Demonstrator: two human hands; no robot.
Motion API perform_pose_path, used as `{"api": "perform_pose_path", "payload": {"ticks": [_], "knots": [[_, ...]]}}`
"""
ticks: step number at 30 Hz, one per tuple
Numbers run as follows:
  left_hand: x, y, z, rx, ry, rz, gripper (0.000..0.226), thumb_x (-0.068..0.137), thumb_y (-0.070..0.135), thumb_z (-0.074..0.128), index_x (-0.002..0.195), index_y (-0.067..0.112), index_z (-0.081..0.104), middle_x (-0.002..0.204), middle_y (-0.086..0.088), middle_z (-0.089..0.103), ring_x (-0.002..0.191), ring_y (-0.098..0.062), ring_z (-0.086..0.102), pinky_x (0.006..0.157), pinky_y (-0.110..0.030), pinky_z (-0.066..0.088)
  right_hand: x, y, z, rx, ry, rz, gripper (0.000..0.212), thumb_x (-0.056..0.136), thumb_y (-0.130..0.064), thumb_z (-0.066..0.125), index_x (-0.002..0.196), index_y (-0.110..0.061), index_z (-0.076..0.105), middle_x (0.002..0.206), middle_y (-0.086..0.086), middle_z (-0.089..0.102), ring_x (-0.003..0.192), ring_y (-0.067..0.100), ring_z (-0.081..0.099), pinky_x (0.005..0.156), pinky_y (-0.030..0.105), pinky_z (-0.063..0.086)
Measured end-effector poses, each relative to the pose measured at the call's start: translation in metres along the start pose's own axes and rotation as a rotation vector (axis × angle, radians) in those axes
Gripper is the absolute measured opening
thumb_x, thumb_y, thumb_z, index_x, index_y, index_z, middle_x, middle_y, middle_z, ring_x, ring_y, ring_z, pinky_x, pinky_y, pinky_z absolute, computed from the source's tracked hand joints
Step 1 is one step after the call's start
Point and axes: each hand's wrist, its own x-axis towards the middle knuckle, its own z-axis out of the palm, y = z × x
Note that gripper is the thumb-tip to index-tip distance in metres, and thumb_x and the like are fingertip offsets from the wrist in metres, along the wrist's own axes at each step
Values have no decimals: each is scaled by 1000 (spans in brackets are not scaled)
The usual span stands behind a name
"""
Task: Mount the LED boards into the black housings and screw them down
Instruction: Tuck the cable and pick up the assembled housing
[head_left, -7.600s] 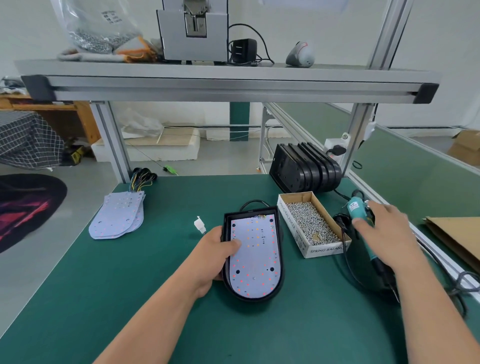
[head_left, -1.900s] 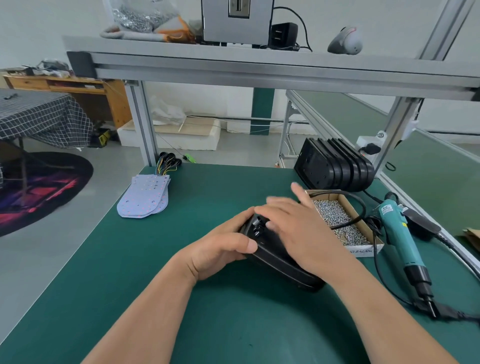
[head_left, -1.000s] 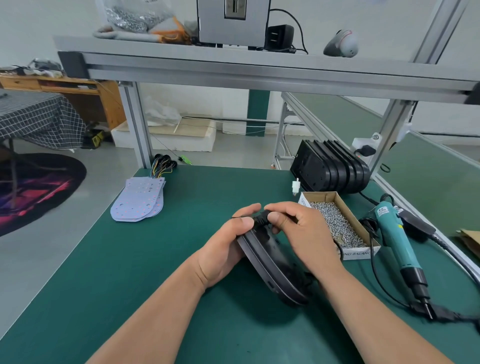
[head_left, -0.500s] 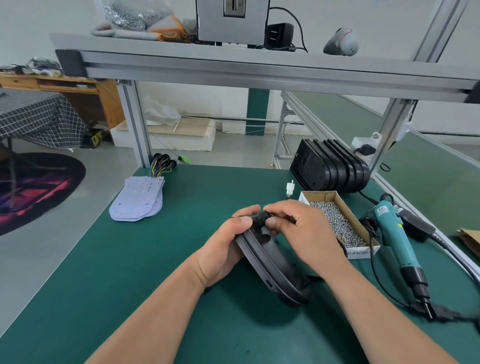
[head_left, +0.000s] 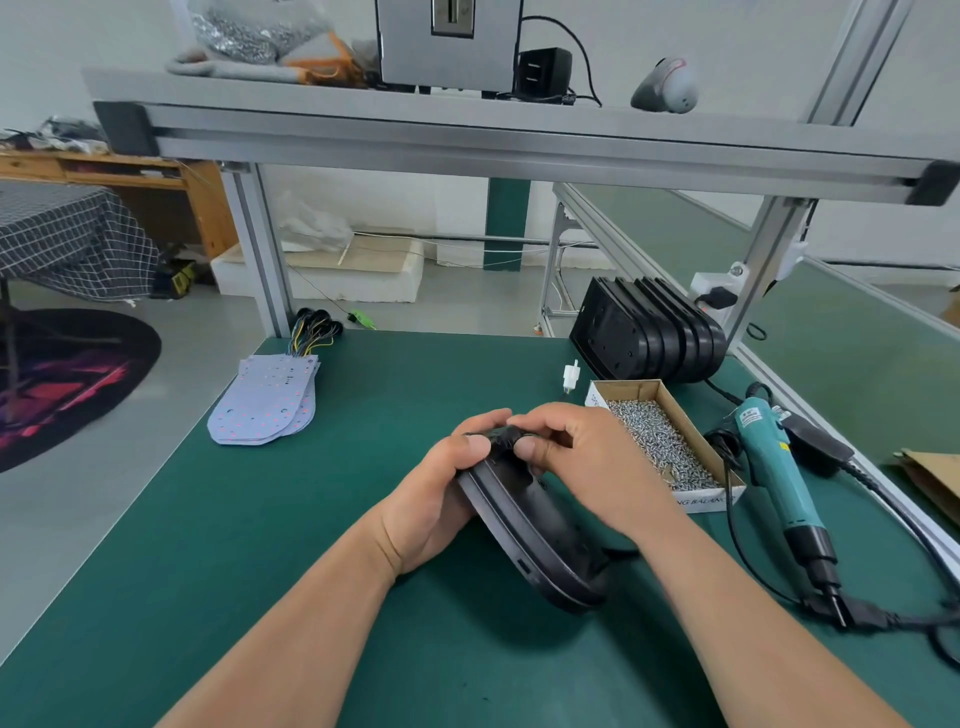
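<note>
Both hands work on a black housing tipped on edge in the middle of the green table

The housing leans tilted with its lower end on the mat, and I cannot tell if a board sits inside it. The left hand curls round its left rim, with the thumb laid across the top end. The right hand pinches a small black fitting at that same end between thumb and forefinger, its other fingers loosely bent. A stack of LED boards with coloured wires lies well apart at the far left. A row of spare housings stands on edge at the far right, with the open box of screws just in front of it and a white connector beside the box's far corner. The teal electric screwdriver lies right of the box
</note>
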Motion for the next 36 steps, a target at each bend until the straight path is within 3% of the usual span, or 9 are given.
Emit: {"api": "perform_pose_path", "payload": {"ticks": [7,12,14,16,19,24,29,32,36], "knots": [[2,-2,-3,26,-9,1,80,77,41,68,149,11,52,144,-21,63,122,-35,67,102,-44,55,0,3,0,31,-40,5,12,96,-18,75,103,-28,78,89,-2,77,84,22,71,81,42,56],[2,-3,-5,45,-12,0,75,85,41,66,149,5,51,146,-28,59,130,-42,60,112,-53,49,-5,0,-3,-49,-118,-99,38,97,-21,70,115,-54,72,114,-32,72,109,-6,66,92,19,48],[2,-3,-7,39,-24,-7,76,85,41,66,150,4,50,147,-28,59,133,-44,59,114,-54,47,-7,3,-8,-167,-86,-71,41,92,-39,72,130,-54,65,116,-34,69,115,-9,60,101,21,46],[3,-1,-9,0,6,-21,78,79,42,70,147,6,55,142,-24,62,126,-43,62,109,-52,51,-11,10,-18,-279,3,4,56,84,-58,70,138,-47,61,110,-28,68,111,-7,60,101,25,45],[3,2,-8,-49,35,-5,81,77,44,71,145,4,57,131,-23,64,117,-39,62,107,-54,50,-18,22,-36,-378,52,49,48,90,-43,77,137,-39,63,112,-23,66,111,1,60,101,30,45],[0,12,-11,-123,75,6,90,73,55,80,144,4,59,132,-25,63,119,-41,61,113,-59,44,-26,29,-51,-538,-55,109,23,94,-33,73,107,-44,57,100,-25,66,94,-6,60,78,8,40],[-6,19,-16,-235,92,-62,100,71,75,78,141,6,65,141,-25,65,123,-39,68,101,-53,58,-30,16,-43,-730,-112,78,18,97,-39,59,115,-34,59,90,-19,63,86,9,60,81,37,51],[-8,22,-16,-298,90,-78,100,72,80,76,137,5,69,144,-25,63,130,-41,64,101,-54,56,-34,14,-33,-634,-249,142,21,101,-43,56,122,-38,56,93,-15,69,72,3,65,79,39,56],[-5,20,-21,-320,76,-82,109,75,93,61,142,8,65,148,-27,58,137,-48,56,116,-63,41,-35,18,-21,-214,-271,224,24,107,-22,51,116,-42,62,84,-8,71,60,20,72,57,37,61]]}}
